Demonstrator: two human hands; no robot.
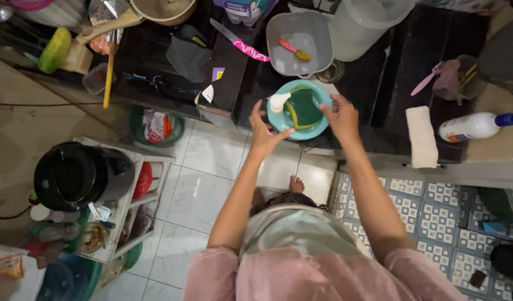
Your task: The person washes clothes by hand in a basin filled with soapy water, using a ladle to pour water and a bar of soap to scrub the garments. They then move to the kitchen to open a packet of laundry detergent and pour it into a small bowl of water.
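A round teal plastic bowl (pixel 315 95) is held at the front edge of the dark countertop (pixel 379 83), gripped from both sides: the left hand (pixel 265 131) is pressed against its near-left rim with the fingers spread, and the right hand (pixel 341 114) is closed over its right rim. Inside the bowl a green and yellow sponge (pixel 304 108) and a small white bottle cap (pixel 279 101) can be seen. Just behind the bowl a grey square plastic tub (pixel 318 33) is set, with a pink-handled brush (pixel 293 49) lying in it, and a translucent round bucket (pixel 368 25) stands beside the tub. A knife with a pink patterned handle (pixel 240 42) lies to the left on the counter. To the right, well apart, a folded beige cloth (pixel 422 136) and a white spray bottle with a blue nozzle (pixel 474 126) are found. A black pot (pixel 78 174) rests on a white rack (pixel 131 212) at the left.
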